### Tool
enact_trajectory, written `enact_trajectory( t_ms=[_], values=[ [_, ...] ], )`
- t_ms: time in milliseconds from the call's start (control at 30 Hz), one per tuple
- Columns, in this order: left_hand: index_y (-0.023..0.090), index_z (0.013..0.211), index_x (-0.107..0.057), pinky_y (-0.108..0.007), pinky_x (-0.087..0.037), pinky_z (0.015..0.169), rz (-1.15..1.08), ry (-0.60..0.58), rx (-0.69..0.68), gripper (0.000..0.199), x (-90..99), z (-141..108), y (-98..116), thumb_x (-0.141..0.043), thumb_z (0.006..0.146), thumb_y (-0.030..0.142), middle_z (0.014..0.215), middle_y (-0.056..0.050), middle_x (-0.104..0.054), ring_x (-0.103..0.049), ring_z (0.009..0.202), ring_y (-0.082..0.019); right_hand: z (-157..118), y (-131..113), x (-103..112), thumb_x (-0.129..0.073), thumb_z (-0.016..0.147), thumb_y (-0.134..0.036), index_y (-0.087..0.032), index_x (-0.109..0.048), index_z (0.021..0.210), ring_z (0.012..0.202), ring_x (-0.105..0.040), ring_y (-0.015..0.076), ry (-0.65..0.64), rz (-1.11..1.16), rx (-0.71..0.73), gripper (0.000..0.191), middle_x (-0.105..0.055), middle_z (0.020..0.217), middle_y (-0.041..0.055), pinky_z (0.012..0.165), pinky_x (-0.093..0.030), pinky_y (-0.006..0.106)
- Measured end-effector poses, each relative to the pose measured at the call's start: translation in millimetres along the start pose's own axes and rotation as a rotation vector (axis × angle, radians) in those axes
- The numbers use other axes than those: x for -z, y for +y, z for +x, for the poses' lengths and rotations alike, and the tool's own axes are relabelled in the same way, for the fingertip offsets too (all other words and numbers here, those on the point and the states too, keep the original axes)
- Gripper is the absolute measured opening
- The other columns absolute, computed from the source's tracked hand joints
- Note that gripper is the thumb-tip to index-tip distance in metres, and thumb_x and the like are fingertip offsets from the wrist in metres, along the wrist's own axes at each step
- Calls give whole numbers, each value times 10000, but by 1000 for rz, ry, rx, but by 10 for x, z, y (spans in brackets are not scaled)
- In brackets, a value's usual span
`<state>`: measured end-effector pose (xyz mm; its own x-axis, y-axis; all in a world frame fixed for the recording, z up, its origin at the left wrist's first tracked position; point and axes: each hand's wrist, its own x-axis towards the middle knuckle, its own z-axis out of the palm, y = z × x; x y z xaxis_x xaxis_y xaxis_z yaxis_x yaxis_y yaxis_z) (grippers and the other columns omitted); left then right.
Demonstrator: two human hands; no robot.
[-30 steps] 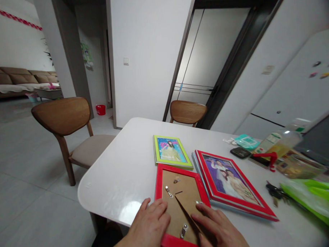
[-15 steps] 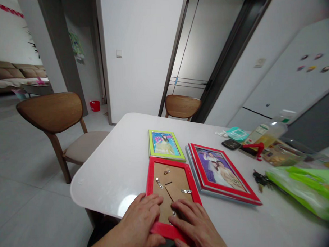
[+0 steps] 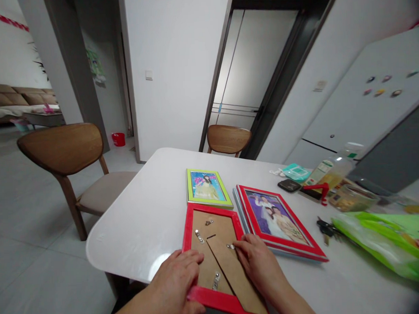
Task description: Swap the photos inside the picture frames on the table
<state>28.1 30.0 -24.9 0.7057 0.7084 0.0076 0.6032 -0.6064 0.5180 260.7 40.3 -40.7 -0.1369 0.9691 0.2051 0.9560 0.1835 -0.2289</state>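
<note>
A red picture frame [image 3: 214, 303] lies face down at the near edge of the table, its brown backing board [image 3: 202, 258] showing. Several small metal turn clips and a hanger are fixed on that back, and a brown easel leg [image 3: 236, 284] runs slantwise across it. My left hand [image 3: 176, 282] is closed around the frame's left near corner, fingers on the rim and thumb at the near edge. At the right rim, my right hand [image 3: 257, 260] has its fingertips pinched together on a metal turn clip [image 3: 230, 246].
Beyond lies a lime-green framed photo [image 3: 207, 187]. To the right are stacked frames topped by a red framed photo [image 3: 276, 218], keys [image 3: 327, 228], a green plastic bag [image 3: 387, 242], a black wallet-like item [image 3: 289, 186] and a bottle [image 3: 328, 171]. A wooden chair [image 3: 63, 148] stands left.
My right hand has moved from the frame's near edge up to the right-side clip, uncovering the easel leg and a lower clip. My left hand stays on the near left corner.
</note>
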Motion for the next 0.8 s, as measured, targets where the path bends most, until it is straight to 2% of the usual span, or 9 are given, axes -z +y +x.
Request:
enact_trajectory(
  t_ms=[167, 333, 433, 533, 633, 800],
  values=[
    [172, 876, -539, -374, -221, 984, -8, 0, -4, 380, -18, -7, 0, -715, 564, 299, 1238, -70, -431, -381, 1130, -220, 142, 3, -52, -381, 750, -136, -157, -631, 769, 740, -513, 183, -11, 35, -14, 251, -559, 746, 72, 676, -399, 286],
    [165, 905, -536, -387, -232, 971, -21, 46, 27, 383, -54, -14, 18, -686, 582, 306, 1234, -76, -434, -378, 1129, -231, 47, 79, -63, -402, 708, -123, -147, -606, 677, 789, -522, 182, 45, 125, 56, 207, -571, 837, 94, 728, -410, 296],
    [156, 941, -530, -385, -242, 967, -17, 57, 33, 428, -64, -16, 16, -693, 568, 289, 1230, -81, -438, -383, 1123, -237, 6, 72, -13, -406, 714, -134, -147, -618, 682, 817, -527, 185, 24, 152, 64, 215, -575, 879, 101, 747, -414, 303],
    [155, 977, -523, -384, -249, 966, -15, 52, 17, 470, -82, -28, -5, -699, 565, 299, 1231, -84, -436, -386, 1120, -241, 71, -93, 13, -407, 755, -179, -148, -640, 780, 823, -529, 184, 30, 156, 53, 236, -586, 886, 98, 759, -407, 303],
    [157, 994, -517, -373, -237, 978, -13, 73, -10, 476, -107, -46, -28, -694, 582, 318, 1225, -81, -444, -382, 1125, -231, 249, -375, -57, -402, 790, -218, -162, -632, 857, 822, -527, 174, 49, 177, 81, 246, -598, 872, 84, 748, -394, 278],
    [158, 886, -551, -323, -250, 975, -18, 100, -18, 392, -120, -48, -40, -718, 560, 299, 1183, -76, -485, -405, 1107, -206, 495, -713, -267, -444, 764, -153, -164, -619, 629, 651, -499, 142, 5, 164, 140, 221, -576, 659, 46, 626, -366, 239]
  ],
)
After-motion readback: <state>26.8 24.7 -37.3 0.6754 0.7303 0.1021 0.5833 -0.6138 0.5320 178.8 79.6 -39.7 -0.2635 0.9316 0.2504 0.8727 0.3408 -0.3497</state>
